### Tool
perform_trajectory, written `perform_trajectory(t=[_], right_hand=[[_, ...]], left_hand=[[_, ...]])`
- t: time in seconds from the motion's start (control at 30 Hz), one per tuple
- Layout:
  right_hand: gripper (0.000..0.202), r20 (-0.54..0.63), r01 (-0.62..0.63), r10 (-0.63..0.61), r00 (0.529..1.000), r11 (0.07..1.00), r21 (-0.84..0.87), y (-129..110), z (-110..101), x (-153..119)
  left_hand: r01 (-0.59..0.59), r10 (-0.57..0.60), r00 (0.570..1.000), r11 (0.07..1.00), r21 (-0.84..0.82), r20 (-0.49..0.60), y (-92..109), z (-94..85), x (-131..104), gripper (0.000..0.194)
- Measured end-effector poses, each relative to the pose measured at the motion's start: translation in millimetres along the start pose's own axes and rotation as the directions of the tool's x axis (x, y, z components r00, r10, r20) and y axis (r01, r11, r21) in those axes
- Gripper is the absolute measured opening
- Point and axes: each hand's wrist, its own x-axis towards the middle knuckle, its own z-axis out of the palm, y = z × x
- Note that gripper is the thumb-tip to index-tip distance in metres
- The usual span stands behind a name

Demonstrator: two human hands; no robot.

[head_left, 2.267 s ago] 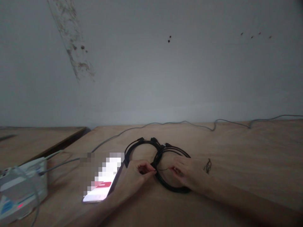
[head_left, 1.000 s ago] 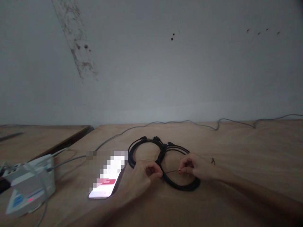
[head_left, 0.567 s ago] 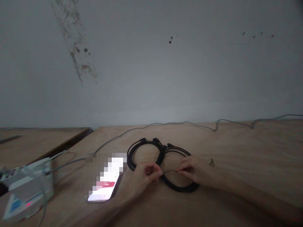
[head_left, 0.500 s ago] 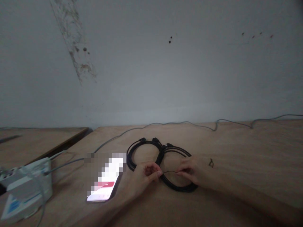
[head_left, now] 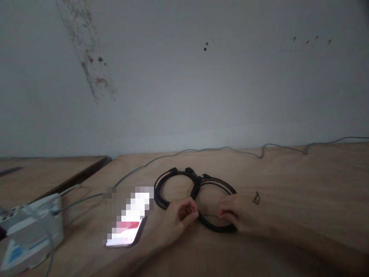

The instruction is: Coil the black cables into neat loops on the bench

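"Fingers: what are they doing?"
"Left hand's (head_left: 176,220) pressed together, grip unclear; right hand's (head_left: 241,212) pinching a thin tie (head_left: 210,215)."
"And the black cables (head_left: 162,200)?"
"Coiled on the desk (head_left: 302,184); right of the phone (head_left: 123,240)."

One head-worn camera looks forward and down, close over the table (head_left: 302,181), facing the wall (head_left: 173,92) beyond

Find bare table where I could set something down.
The table is barest right of the dark tangle, below the gray cable; a narrower band lies between that cable and the black coils. Crowded: the coils, with left hand and right hand, and leftward, phone and white power strip.
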Motion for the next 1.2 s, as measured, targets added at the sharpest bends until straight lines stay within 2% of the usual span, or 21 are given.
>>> perform_trajectory(t=[0.27,0.5,0.63,0.73,0.87,1.0,1.2], right_hand=[[0.016,-0.014,-0.184,0.185,0.983,0.981,0.058,18.3,5.8,-0.2],[0.024,-0.086,-0.171,0.170,0.982,0.985,-0.001,14.9,-1.5,-13.7],[0.028,-0.197,-0.235,0.220,0.955,0.971,-0.053,13.2,-16.0,-18.5],[0.029,-0.255,-0.321,0.303,0.918,0.946,-0.032,12.2,-24.7,-20.8],[0.028,-0.301,-0.421,0.407,0.863,0.907,0.018,15.3,-23.8,-27.4],[0.028,-0.298,-0.459,0.450,0.842,0.887,0.042,23.9,-17.4,-32.4],[0.035,-0.356,-0.520,0.464,0.811,0.850,-0.078,36.7,-20.5,-33.2]], left_hand=[[-0.083,0.085,0.996,0.982,0.167,-0.009,-11.5,-2.7,0.6,0.018],[-0.143,0.156,0.987,0.947,0.289,-0.024,-11.1,-2.0,-2.4,0.014],[-0.168,0.206,0.977,0.899,0.404,-0.052,-13.0,-3.1,-1.7,0.018],[-0.160,0.196,0.981,0.849,0.504,-0.018,-15.8,-3.0,-3.0,0.029],[-0.192,0.179,0.980,0.773,0.605,0.082,-15.9,-3.8,-7.9,0.028],[-0.191,0.132,0.982,0.720,0.668,0.138,-12.3,-6.4,-10.0,0.035],[-0.213,0.097,0.975,0.683,0.699,0.202,-12.1,-9.3,-6.4,0.025]])
